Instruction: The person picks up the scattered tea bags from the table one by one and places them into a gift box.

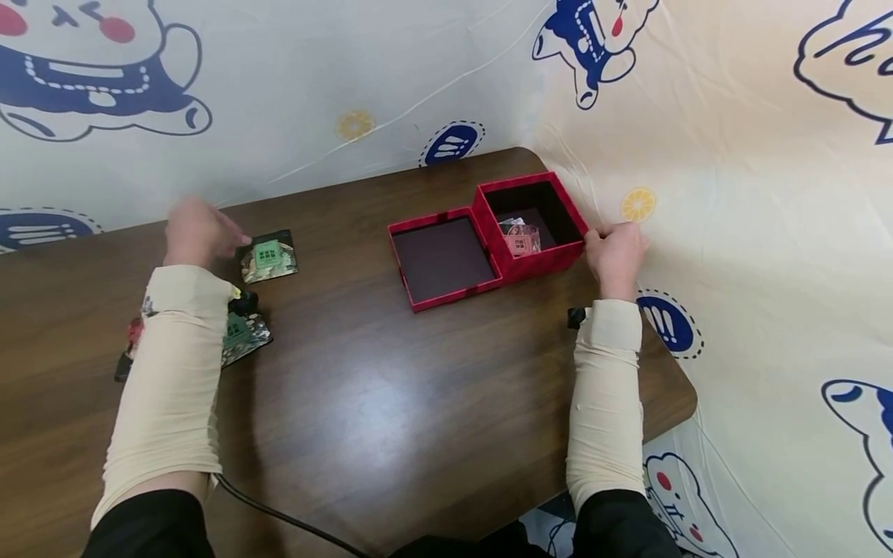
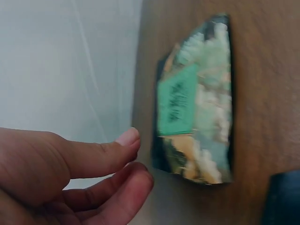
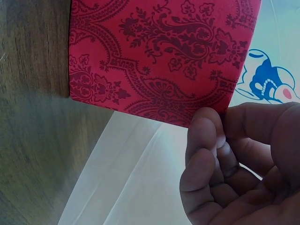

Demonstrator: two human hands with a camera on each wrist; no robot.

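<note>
My left hand (image 1: 198, 232) is at the back left of the table, its fingertips close to a small packet (image 1: 268, 256) with a green label. In the left wrist view, thumb and forefinger reach toward that packet (image 2: 201, 108) with nothing between them. At the right, my right hand (image 1: 617, 256) pinches the corner of an open red box (image 1: 540, 265). The right wrist view shows thumb and fingertips at the lower corner of its patterned red wall (image 3: 159, 61). Inside the box lie small clear packets (image 1: 519, 242), one with a pinkish label.
A shallow red lid (image 1: 446, 260) lies open side up against the box's left. Another green-labelled packet (image 1: 244, 341) is partly hidden under my left forearm, with something red and black (image 1: 129, 349) beyond it. A printed curtain (image 1: 293, 93) borders the table's back and right. A dark cable (image 1: 286, 521) runs from the left sleeve.
</note>
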